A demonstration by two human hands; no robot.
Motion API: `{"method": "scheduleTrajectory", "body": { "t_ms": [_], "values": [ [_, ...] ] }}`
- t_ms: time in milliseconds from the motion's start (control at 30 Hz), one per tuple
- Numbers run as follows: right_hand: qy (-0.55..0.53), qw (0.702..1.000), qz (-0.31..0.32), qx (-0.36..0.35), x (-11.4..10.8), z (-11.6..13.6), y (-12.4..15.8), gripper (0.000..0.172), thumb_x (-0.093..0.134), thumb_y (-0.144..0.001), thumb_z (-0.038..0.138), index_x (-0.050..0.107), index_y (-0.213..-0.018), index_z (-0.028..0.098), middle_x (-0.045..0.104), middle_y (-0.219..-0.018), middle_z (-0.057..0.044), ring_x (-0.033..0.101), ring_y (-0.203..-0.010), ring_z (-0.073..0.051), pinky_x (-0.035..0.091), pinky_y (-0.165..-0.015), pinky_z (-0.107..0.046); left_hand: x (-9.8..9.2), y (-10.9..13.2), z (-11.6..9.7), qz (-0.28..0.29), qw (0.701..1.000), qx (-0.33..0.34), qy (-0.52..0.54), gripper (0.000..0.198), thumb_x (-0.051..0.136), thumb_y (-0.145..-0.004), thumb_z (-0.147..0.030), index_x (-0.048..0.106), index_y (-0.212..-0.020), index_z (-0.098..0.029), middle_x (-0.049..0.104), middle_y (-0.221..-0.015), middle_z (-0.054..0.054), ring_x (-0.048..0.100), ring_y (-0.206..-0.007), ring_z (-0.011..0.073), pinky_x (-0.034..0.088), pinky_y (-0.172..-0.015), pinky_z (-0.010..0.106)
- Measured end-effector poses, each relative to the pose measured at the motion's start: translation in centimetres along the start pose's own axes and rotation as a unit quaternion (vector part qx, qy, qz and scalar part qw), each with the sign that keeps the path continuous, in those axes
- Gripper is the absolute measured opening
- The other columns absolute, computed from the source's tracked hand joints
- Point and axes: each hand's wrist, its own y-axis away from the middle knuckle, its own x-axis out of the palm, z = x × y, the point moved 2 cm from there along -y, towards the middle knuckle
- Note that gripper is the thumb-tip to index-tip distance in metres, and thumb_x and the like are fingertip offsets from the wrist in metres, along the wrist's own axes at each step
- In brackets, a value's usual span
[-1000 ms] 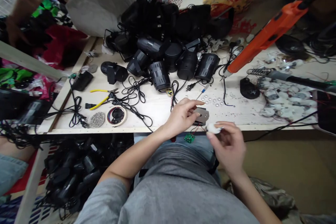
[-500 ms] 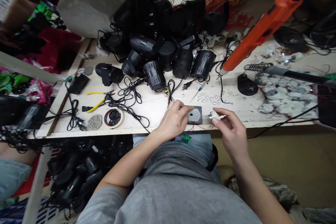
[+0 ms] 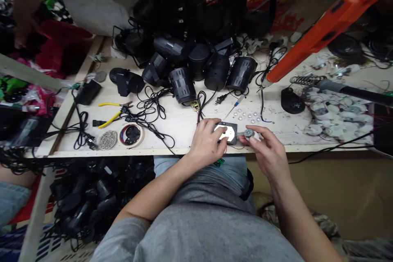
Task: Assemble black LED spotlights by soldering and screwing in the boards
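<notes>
My left hand (image 3: 206, 141) rests on a small dark square plate with a shiny metal face (image 3: 226, 132) at the near edge of the wooden table (image 3: 184, 125), fingers curled on its left side. My right hand (image 3: 266, 150) pinches a small round white and grey part (image 3: 249, 133) just right of the plate. A small green circuit board (image 3: 218, 162) hangs below the table edge on thin wires, over my lap.
A pile of black lamp housings (image 3: 196, 49) with cords fills the table's middle. Yellow-handled pliers (image 3: 112, 112), a dish of screws (image 3: 107, 139) and a round tape roll (image 3: 131, 135) lie left. An orange tool (image 3: 319, 35) and white small parts (image 3: 334, 114) are right. Small clear lenses (image 3: 247, 115) lie beyond the plate.
The plate has been set flat on the table edge under my left hand. My right hand rose from below the edge and brought the round part beside the plate.
</notes>
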Motion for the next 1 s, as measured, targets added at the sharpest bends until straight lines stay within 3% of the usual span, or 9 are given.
{"method": "scheduleTrajectory", "body": {
  "t_ms": [233, 467, 667, 900, 1000],
  "values": [
    [0.109, 0.986, 0.020, -0.123, 1.6, 0.8, -2.1, 0.032, 0.075, -0.083, 0.045, 0.070, -0.106, 0.024, 0.073, -0.103, -0.006, 0.071, -0.096, -0.020, 0.061, -0.086, -0.035, -0.1, 0.0, 0.5, 0.006, 0.998, -0.004, 0.068, 0.024, 0.061, -0.091, -0.030, 0.060, -0.112, -0.019, 0.065, -0.123, 0.014, 0.056, -0.119, 0.0303, 0.048, -0.103, 0.053],
    [0.073, 0.990, 0.062, -0.108, 3.4, 0.6, -3.1, 0.032, 0.073, -0.085, 0.047, 0.063, -0.105, 0.024, 0.076, -0.099, -0.006, 0.073, -0.091, -0.018, 0.060, -0.080, -0.031, -0.1, 0.2, 0.8, -0.001, 0.995, -0.019, 0.096, 0.043, 0.068, -0.089, -0.030, 0.051, -0.127, -0.017, 0.066, -0.121, 0.013, 0.058, -0.118, 0.0291, 0.048, -0.104, 0.048],
    [0.099, 0.981, 0.107, -0.130, 3.6, 0.5, -2.4, 0.025, 0.067, -0.091, 0.040, 0.059, -0.109, 0.024, 0.075, -0.111, -0.007, 0.073, -0.100, -0.017, 0.059, -0.089, -0.033, 0.1, 0.3, 0.8, -0.002, 0.993, -0.036, 0.114, 0.045, 0.066, -0.090, -0.027, 0.048, -0.130, -0.019, 0.064, -0.124, 0.013, 0.057, -0.119, 0.0288, 0.048, -0.104, 0.049],
    [0.238, 0.939, 0.161, -0.189, 3.1, 0.9, -1.8, 0.020, 0.059, -0.096, 0.030, 0.057, -0.115, 0.024, 0.071, -0.122, -0.008, 0.068, -0.114, -0.020, 0.056, -0.098, -0.040, 0.2, 0.7, 1.1, -0.013, 0.993, -0.023, 0.117, 0.044, 0.061, -0.091, -0.024, 0.046, -0.131, -0.016, 0.063, -0.122, 0.014, 0.056, -0.120, 0.0287, 0.049, -0.104, 0.049],
    [0.305, 0.906, 0.145, -0.256, 3.1, 1.6, -1.7, 0.016, 0.057, -0.096, 0.026, 0.058, -0.112, 0.024, 0.072, -0.117, -0.008, 0.066, -0.114, -0.022, 0.055, -0.097, -0.044, 0.3, 0.7, 1.2, -0.021, 0.993, -0.015, 0.116, 0.043, 0.062, -0.092, -0.027, 0.046, -0.131, -0.016, 0.064, -0.121, 0.014, 0.057, -0.118, 0.0290, 0.050, -0.103, 0.049]
  ]
}}
